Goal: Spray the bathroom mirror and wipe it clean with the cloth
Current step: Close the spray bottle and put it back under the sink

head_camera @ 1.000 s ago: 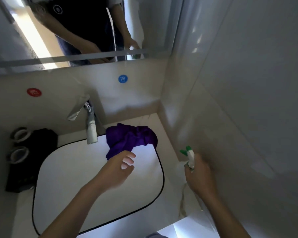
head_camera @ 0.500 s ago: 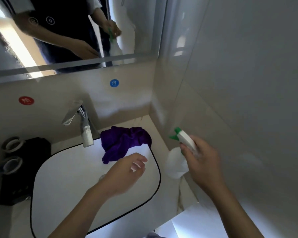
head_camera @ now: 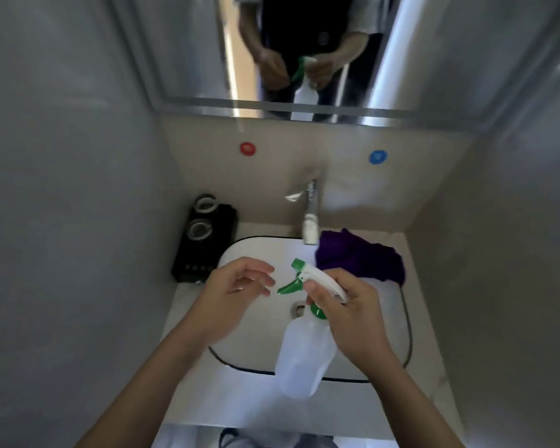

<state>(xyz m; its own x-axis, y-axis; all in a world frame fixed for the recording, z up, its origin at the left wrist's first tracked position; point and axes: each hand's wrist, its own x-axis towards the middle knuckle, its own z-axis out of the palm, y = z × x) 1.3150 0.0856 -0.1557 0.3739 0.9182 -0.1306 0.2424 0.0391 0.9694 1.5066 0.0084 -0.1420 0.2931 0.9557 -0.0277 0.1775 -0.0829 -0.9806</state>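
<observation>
Where the person stands nearest, two bare forearms reach out over a white sink [head_camera: 259, 350] set in a pale tabletop [head_camera: 427, 396]. Item one: right hand [head_camera: 346, 313], its fingers [head_camera: 317, 291] curled about the white head and neck of a spray bottle [head_camera: 303, 357], which hangs tilted above the basin, translucent body toward the person, green nozzle and trigger pointing away and to the left. Item two: left hand [head_camera: 236, 294], holding nothing, fingers loosely spread and slightly bent, just beside the trigger but apart from it. The bottle looks to be thin plastic, light, and likely to swing from the neck; how full it is cannot be told. Best taken round the neck, one finger left free for the trigger, perhaps with the other hand steadying the body. Item three: purple cloth [head_camera: 359, 258], crumpled at the far right corner of the sink, beside the tap [head_camera: 311, 218]; soft and limp, it will bunch wherever pinched, so a full handful would serve best. Item four: a black tray [head_camera: 204, 250] with two round glasses, left of the basin. Item five: red and blue round markers on the back wall. Item six, farthest: the mirror [head_camera: 191, 53], above a metal ledge, reflecting the hands and bottle; no wet spray can be made out on it, so spraying seems not yet begun.
</observation>
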